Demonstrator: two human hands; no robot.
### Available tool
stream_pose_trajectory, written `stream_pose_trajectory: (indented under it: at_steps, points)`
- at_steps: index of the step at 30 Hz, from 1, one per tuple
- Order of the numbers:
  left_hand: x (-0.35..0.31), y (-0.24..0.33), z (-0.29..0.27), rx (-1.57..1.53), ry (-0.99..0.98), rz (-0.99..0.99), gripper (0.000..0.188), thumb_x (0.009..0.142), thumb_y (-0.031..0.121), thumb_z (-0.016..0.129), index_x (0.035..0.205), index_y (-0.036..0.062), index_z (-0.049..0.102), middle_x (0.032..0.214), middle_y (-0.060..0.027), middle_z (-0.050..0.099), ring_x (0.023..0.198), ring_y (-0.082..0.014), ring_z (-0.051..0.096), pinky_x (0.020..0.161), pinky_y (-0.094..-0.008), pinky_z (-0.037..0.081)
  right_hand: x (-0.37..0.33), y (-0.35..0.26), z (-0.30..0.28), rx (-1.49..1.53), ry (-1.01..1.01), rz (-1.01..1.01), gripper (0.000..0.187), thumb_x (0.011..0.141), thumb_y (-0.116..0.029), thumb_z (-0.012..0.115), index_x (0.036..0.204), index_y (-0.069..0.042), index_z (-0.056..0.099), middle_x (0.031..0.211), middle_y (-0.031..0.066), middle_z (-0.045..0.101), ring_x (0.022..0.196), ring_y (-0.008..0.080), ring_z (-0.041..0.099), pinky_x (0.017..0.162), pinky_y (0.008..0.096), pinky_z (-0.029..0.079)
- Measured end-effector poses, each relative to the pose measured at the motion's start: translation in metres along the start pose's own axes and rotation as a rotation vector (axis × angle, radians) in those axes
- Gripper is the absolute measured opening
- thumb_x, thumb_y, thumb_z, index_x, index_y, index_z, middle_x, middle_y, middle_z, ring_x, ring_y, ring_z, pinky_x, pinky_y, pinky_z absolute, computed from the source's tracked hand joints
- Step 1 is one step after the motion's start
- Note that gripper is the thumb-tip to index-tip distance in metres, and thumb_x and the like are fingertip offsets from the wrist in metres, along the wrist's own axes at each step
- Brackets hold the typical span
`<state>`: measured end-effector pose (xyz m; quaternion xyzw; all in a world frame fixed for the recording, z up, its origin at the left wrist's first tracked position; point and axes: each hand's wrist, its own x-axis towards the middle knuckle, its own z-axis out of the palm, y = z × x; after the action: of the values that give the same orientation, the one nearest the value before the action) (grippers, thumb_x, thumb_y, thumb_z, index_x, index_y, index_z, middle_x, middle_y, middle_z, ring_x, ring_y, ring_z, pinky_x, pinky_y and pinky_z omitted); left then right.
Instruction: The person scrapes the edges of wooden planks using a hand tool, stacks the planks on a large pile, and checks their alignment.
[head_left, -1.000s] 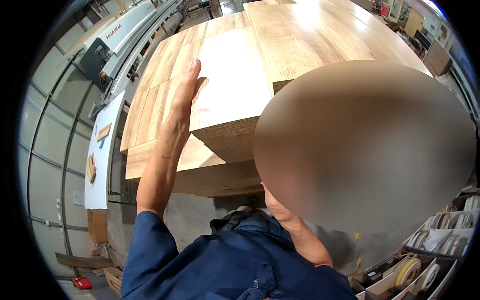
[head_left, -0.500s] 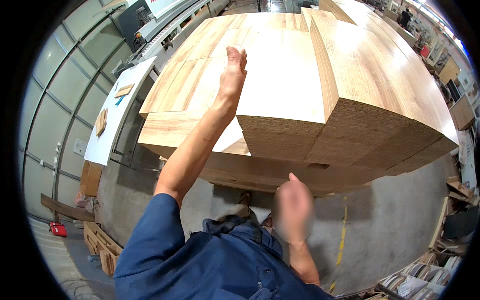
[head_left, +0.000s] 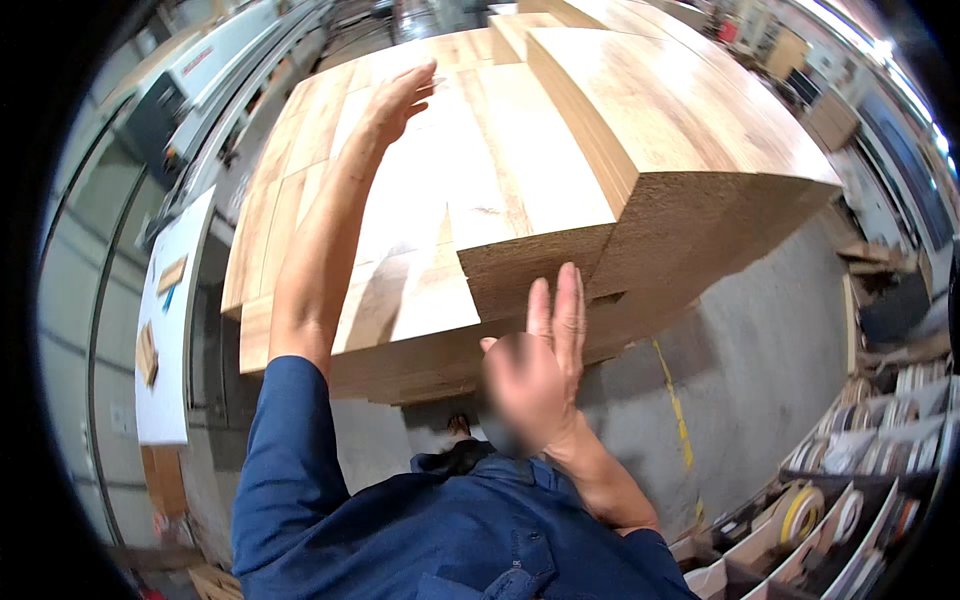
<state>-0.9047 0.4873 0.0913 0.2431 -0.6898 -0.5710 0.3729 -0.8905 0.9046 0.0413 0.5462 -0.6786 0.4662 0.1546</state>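
Stacks of wood-grain panels (head_left: pixel 500 130) in front of me have rough brown particleboard edges (head_left: pixel 690 215). Over the far left of the lower stack, my left hand (head_left: pixel 402 92) reaches out with its fingers stretched and nothing in them. Whether it touches the surface I cannot tell. My right hand (head_left: pixel 560 345) is up before the near panel edges, fingers extended and holding nothing; part of it is blurred. Between the hands lies a lighter panel surface (head_left: pixel 410 300) at the near left corner, with a shadow across it. A taller stack (head_left: pixel 680 110) rises on the right.
On the left, a white-topped table (head_left: pixel 165 390) carries small wood pieces (head_left: pixel 148 352) and a blue item. A long machine (head_left: pixel 210 60) stands at the far left. Bins with rolls of edging tape (head_left: pixel 800 515) fill the lower right. A yellow line (head_left: pixel 678 410) crosses the grey floor.
My right hand has risen from beside my body to the panels' near edge, its fingers now extended. My left arm still reaches over the stack. The whole view has shifted and turned.
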Motion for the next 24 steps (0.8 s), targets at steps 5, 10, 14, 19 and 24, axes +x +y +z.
stream_pose_trajectory:
  at_steps: [5,10,14,19,24]
  points:
    - [0.001,0.012,0.032,0.078,-0.243,-0.074,0.040,0.090,0.042,0.062,0.104,0.0039,0.064,0.085,-0.0011,0.059,0.074,-0.0107,0.052,0.070,-0.0244,0.043,-0.005,-0.004,0.025,0.020,-0.008,0.128,0.070,0.084,-0.023,0.063,0.135,0.015,0.034,0.143,0.0433,0.016,0.134,0.0563,0.020,0.110,0.0567,0.021]
    - [-0.004,0.012,0.024,-0.102,-0.289,-0.054,0.046,0.089,0.037,0.065,0.107,-0.0053,0.064,0.096,-0.0114,0.067,0.085,-0.0171,0.064,0.082,-0.0300,0.050,-0.004,-0.017,0.039,-0.064,-0.005,0.216,0.078,0.082,-0.027,0.067,0.138,0.015,0.031,0.147,0.0404,0.011,0.137,0.0533,0.017,0.111,0.0525,0.021]
    - [0.002,0.009,0.030,-0.111,-0.329,-0.066,0.044,0.090,0.034,0.064,0.109,-0.0059,0.064,0.094,-0.0109,0.067,0.084,-0.0173,0.064,0.081,-0.0303,0.051,-0.006,-0.013,0.046,-0.133,0.047,0.188,0.078,0.082,-0.028,0.066,0.138,0.015,0.031,0.146,0.0409,0.012,0.137,0.0542,0.017,0.111,0.0535,0.021]
    - [0.010,0.000,0.028,-0.141,-0.289,-0.071,0.040,0.089,0.030,0.065,0.108,-0.0046,0.065,0.092,-0.0095,0.067,0.081,-0.0164,0.063,0.078,-0.0303,0.051,-0.005,-0.012,0.049,-0.176,0.059,0.156,0.075,0.089,-0.034,0.059,0.139,0.013,0.029,0.145,0.0408,0.016,0.135,0.0556,0.020,0.110,0.0562,0.021]
    - [0.002,0.007,0.038,-0.131,-0.211,-0.075,0.035,0.088,0.028,0.065,0.106,-0.0015,0.067,0.092,-0.0079,0.067,0.079,-0.0152,0.062,0.074,-0.0286,0.050,-0.003,-0.011,0.052,-0.212,0.098,0.148,0.073,0.096,-0.045,0.044,0.141,0.011,0.027,0.145,0.0404,0.018,0.133,0.0556,0.023,0.108,0.0580,0.023]
